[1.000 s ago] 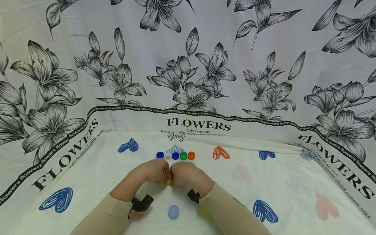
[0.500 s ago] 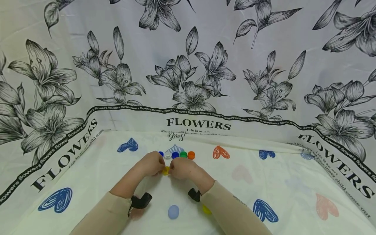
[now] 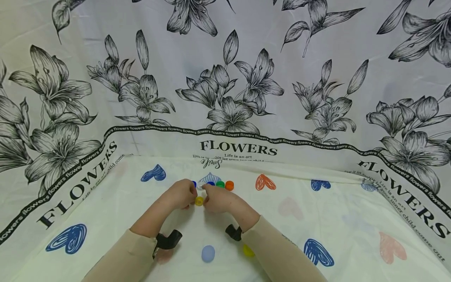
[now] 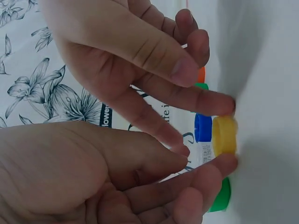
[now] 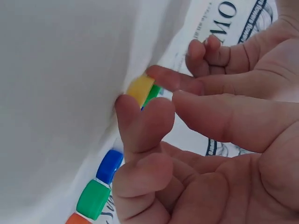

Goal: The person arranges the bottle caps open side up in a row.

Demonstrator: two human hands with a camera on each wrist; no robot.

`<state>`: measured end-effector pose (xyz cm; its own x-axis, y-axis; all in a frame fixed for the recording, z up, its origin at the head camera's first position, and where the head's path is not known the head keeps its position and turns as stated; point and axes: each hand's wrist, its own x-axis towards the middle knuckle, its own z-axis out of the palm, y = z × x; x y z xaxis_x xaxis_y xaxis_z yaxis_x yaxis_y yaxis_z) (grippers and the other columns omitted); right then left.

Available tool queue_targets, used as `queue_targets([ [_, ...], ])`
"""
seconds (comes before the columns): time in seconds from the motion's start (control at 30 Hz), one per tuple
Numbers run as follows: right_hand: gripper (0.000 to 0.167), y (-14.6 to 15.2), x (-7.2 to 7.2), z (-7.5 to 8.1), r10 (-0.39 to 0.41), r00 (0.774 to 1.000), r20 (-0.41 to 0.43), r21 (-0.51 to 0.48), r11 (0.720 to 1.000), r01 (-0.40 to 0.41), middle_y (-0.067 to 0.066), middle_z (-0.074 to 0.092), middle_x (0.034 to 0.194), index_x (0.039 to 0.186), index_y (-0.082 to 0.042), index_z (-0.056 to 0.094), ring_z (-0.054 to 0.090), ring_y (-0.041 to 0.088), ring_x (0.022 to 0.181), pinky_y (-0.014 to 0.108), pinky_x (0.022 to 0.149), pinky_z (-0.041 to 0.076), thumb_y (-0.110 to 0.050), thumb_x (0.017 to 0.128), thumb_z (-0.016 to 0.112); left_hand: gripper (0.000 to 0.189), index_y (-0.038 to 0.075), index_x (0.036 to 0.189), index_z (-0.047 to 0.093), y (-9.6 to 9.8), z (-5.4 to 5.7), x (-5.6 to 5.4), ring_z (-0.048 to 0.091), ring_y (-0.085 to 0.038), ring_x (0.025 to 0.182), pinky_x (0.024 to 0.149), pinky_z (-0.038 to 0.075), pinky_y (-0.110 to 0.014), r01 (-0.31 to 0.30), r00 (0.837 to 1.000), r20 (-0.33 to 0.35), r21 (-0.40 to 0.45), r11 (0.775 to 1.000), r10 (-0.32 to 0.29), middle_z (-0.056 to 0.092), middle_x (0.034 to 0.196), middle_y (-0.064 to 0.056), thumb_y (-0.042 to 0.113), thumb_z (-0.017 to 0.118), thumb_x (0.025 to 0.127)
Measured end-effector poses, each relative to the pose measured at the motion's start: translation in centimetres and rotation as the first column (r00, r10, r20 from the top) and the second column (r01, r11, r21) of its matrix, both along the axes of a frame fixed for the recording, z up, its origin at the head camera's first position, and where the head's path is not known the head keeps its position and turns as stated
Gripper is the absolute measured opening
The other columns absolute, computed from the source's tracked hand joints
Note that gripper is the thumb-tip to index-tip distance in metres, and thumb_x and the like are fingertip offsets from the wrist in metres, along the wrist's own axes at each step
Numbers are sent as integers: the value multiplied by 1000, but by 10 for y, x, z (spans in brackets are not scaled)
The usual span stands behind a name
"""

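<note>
A small yellow bottle cap point(image 3: 199, 201) stands on the cloth between my two hands. The left wrist view shows the yellow cap point(image 4: 225, 135) with an index fingertip against each side. My left hand point(image 3: 181, 194) touches it from the left, its thumb off the cap. From the right, my right hand point(image 3: 220, 198) touches the other side, fingers loosely bent and thumb apart. Just beyond lies a row of caps: blue point(image 3: 195, 184), clear, blue, green point(image 3: 220, 184) and orange point(image 3: 229, 185), partly hidden by my hands. Another green cap point(image 4: 222, 196) appears beside my left fingers.
The white cloth point(image 3: 267, 235) carries printed hearts. A pale blue disc point(image 3: 208, 253) lies nearer me, and a yellow round patch point(image 3: 248, 250) shows beside my right sleeve; I cannot tell whether these are printed. A flower-patterned curtain point(image 3: 232, 90) rises behind.
Both hands have moved forward toward the row, bringing the yellow cap with them. My fingers have spread from a close hold to light contact at its sides.
</note>
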<state>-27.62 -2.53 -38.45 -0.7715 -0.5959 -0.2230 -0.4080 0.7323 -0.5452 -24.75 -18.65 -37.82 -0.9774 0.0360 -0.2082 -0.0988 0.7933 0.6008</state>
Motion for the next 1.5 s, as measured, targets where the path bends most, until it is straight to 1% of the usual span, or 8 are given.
queue_targets([
  [0.4, 61, 1, -3, 1, -21, 1000, 20, -57, 998, 22, 8, 65, 119, 152, -6, 39, 59, 17, 87, 30, 78, 52, -3, 96, 64, 5, -1, 97, 67, -1, 1, 0, 56, -21, 65, 59, 48, -28, 24, 1000, -20, 45, 999, -23, 62, 88, -9, 3, 64, 97],
  [0.57, 47, 4, -2, 5, 20, 999, -25, -16, 1000, -20, 5, 64, 105, 140, -4, 52, 58, 16, 82, 28, 73, 50, -3, 95, 65, 3, -1, 96, 66, -1, 2, 2, 56, -20, 65, 60, 48, -29, 86, 996, -14, 56, 995, -86, 62, 85, -8, 0, 67, 94],
  [0.7, 23, 9, 3, 11, 107, 991, -84, 152, 984, -93, -3, 65, 89, 112, -10, 71, 57, 12, 78, 26, 72, 49, -6, 90, 74, 11, 6, 93, 67, 5, 6, 11, 57, -19, 67, 64, 47, -32, 250, 967, 62, -29, 968, -248, 61, 82, -5, 3, 76, 88],
  [0.8, 14, 11, 9, 13, 148, 987, -63, 257, 958, -128, -8, 65, 85, 100, -15, 76, 58, 11, 77, 26, 73, 50, -9, 87, 79, 20, 14, 91, 67, 19, 9, 25, 58, -19, 70, 66, 47, -35, 377, 914, 205, -116, 919, -350, 62, 83, -1, 16, 86, 83],
  [0.93, 10, 13, 13, 13, 124, 992, -19, 294, 949, -113, -6, 65, 82, 95, -14, 75, 59, 14, 75, 28, 72, 52, -9, 88, 79, 36, 18, 86, 63, 39, 8, 43, 55, -16, 71, 67, 45, -35, 468, 866, 310, -231, 853, -392, 61, 81, 3, 33, 93, 74],
  [1.13, 10, 19, 9, 15, 79, 997, -12, 283, 956, -73, -5, 64, 83, 93, -15, 72, 58, 15, 77, 29, 72, 52, -7, 90, 77, 33, 17, 83, 61, 50, 8, 51, 50, -14, 72, 67, 41, -34, 500, 855, 309, -280, 820, -417, 58, 78, 3, 32, 90, 77],
  [1.37, 7, 23, 1, 18, 68, 997, -40, 287, 956, -54, -2, 63, 83, 95, -13, 70, 56, 15, 75, 28, 70, 50, -11, 91, 75, 31, 18, 81, 60, 56, -3, 48, 51, -12, 69, 66, 43, -32, 580, 804, 329, -249, 775, -496, 58, 77, 5, 29, 89, 77],
  [1.5, 7, 24, -1, 20, 63, 997, -42, 287, 957, -48, -3, 63, 83, 96, -13, 71, 56, 15, 74, 28, 69, 50, -10, 91, 75, 26, 18, 81, 61, 57, -1, 49, 51, -13, 69, 66, 43, -32, 537, 840, 257, -273, 798, -478, 58, 76, 4, 22, 87, 78],
])
